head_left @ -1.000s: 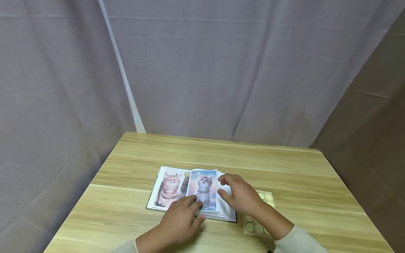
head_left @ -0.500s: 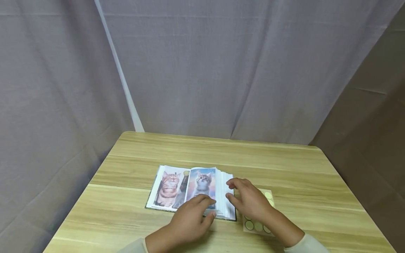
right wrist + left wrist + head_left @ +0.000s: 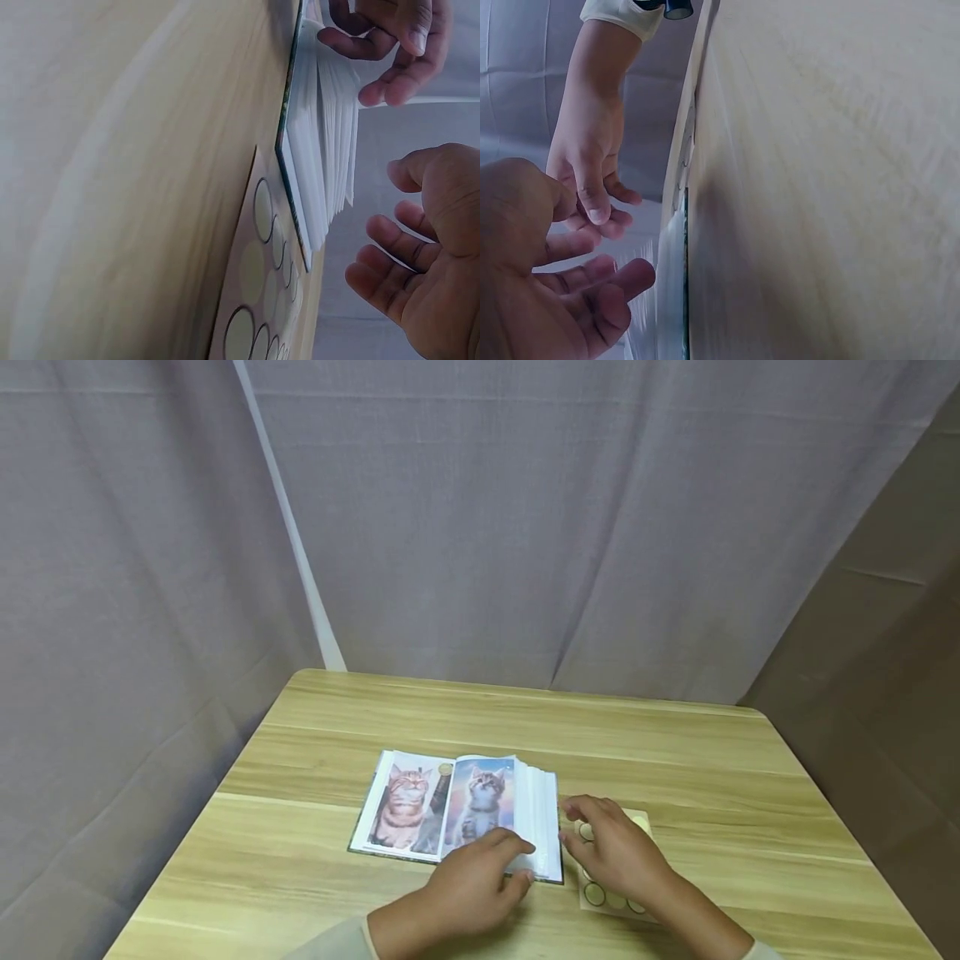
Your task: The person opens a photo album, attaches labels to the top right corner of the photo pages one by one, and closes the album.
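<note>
A photo album [image 3: 445,852] lies spread on the table, its left page bearing a picture of an orange cat [image 3: 403,806] with a round sticker [image 3: 446,769] near the top. On the right page is a grey tabby kitten picture [image 3: 480,802], partly covered by my left hand [image 3: 476,885]. That hand's fingers are loosely bent over the page's lower edge; whether they touch it I cannot tell. My right hand [image 3: 618,852], fingers relaxed and holding nothing, hovers over a sheet of round stickers [image 3: 251,274] beside the album, hiding much of it in the head view.
The wooden table [image 3: 247,860] extends around the album on all sides. Grey curtains [image 3: 465,527] hang behind it and to both sides. In the right wrist view several album pages [image 3: 334,112] stand slightly fanned above the cover.
Both hands have shifted to the right. My left hand slid along the right page's lower edge, and my right hand drew back from the album to above the sticker sheet.
</note>
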### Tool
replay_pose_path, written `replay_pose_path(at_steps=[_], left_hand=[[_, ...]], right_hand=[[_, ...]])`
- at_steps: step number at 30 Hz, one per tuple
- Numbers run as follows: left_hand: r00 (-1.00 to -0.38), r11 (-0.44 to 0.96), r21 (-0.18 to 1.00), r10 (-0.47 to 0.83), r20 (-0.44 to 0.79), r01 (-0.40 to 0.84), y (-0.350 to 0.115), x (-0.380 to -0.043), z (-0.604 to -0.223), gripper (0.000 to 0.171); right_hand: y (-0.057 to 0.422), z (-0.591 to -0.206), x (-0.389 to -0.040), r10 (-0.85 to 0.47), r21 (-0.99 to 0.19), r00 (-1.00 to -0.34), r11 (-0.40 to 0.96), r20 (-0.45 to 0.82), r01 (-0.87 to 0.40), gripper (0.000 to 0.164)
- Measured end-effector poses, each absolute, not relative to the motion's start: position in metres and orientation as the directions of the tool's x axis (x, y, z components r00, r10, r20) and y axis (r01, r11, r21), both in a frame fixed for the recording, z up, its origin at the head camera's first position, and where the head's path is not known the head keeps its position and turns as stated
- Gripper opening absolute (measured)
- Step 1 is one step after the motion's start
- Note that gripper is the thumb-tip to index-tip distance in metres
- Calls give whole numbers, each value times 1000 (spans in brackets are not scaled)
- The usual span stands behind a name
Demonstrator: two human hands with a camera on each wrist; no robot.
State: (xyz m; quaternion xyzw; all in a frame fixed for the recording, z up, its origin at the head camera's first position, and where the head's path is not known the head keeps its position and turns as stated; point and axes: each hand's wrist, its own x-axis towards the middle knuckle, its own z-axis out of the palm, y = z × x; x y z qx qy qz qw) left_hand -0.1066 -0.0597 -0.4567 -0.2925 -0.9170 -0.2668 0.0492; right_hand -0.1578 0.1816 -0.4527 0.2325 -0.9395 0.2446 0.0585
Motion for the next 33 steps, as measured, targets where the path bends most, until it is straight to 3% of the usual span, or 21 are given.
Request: replay_pose_path(at_steps=[19, 33], left_hand=[[-812, 718, 392, 559, 166, 575, -33, -103, -461, 34], [-815, 708, 421, 559, 154, 566, -20, -104, -462, 36]], right_hand=[[203, -466, -148, -397, -421, -878, 772, 267, -477, 38], [217, -473, -142, -444, -384, -846, 755, 295, -531, 54]])
